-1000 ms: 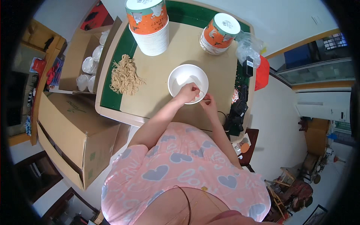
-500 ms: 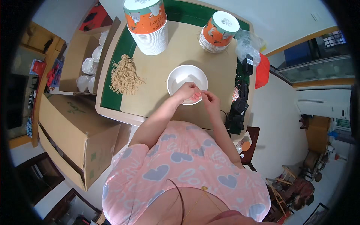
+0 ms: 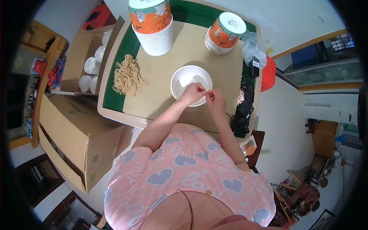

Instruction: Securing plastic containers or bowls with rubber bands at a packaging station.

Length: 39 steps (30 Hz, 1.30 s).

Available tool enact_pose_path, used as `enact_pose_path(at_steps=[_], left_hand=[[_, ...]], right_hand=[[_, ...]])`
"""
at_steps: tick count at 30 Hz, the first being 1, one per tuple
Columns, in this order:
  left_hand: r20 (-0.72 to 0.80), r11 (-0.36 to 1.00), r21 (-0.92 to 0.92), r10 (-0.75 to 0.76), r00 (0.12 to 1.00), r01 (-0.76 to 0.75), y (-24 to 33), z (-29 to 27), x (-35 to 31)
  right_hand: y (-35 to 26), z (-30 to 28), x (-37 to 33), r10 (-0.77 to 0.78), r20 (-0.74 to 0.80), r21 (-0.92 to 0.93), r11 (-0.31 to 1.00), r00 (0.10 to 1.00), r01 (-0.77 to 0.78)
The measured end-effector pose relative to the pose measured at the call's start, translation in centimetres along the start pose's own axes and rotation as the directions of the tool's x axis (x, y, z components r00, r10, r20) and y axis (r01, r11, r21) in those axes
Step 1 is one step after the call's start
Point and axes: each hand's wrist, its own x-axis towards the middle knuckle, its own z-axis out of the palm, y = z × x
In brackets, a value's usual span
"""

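Observation:
A round white bowl [image 3: 177, 81] sits at the middle of the table mat. Over its near right rim, my left hand [image 3: 194, 93] is bent inward with thumb and fingertips pinched. My right hand [image 3: 216, 102] meets it just right of the rim, its fingers curled in a pinch too. The fingertips of both hands nearly touch; whatever lies between them is too small to make out. A loose pile of beige twine pieces [image 3: 127, 76] lies left of the bowl.
At the back left stands a tall stack of white paper tubs [image 3: 155, 42] topped by an orange printed tub [image 3: 151, 22]. A shorter orange tub [image 3: 226, 32] is at the back right, near a clear plastic bag [image 3: 253, 48]. Black devices [image 3: 242, 115] line the right edge. Cardboard boxes [image 3: 73, 134] stand left.
My left hand has rolled over so its fingers curl down into a tighter pinch. My right hand has shifted slightly up, and the fingertips have drawn closer together.

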Motion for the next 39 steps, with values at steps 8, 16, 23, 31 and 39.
enact_pose_path(at_steps=[8,16,23,31,39], left_hand=[[-0.017,0.981,0.193,0.03,0.999,-0.026,1.4,-0.1,0.1],[0.08,0.971,0.24,-0.01,0.997,-0.01,2.2,-0.5,0.7],[0.179,0.825,-0.438,-0.309,0.934,0.357,2.6,-1.3,0.9],[0.271,0.76,-0.512,-0.297,0.915,0.399,2.0,-1.4,0.7],[0.368,0.832,-0.306,-0.344,0.864,0.462,2.5,-2.0,-0.2]], right_hand=[[0.5,-0.2,0.0,-0.058,-0.004,0.01,0.998,0.998,0.058],[0.4,-0.4,0.1,-0.051,0.011,0.043,0.998,0.999,0.05],[1.0,-0.4,-0.1,-0.021,0.034,0.201,0.979,0.999,0.014],[1.8,0.2,-0.2,0.135,0.078,0.418,0.895,0.988,-0.155],[-0.8,-1.1,-0.2,-0.021,-0.026,0.36,0.932,0.999,0.029]])
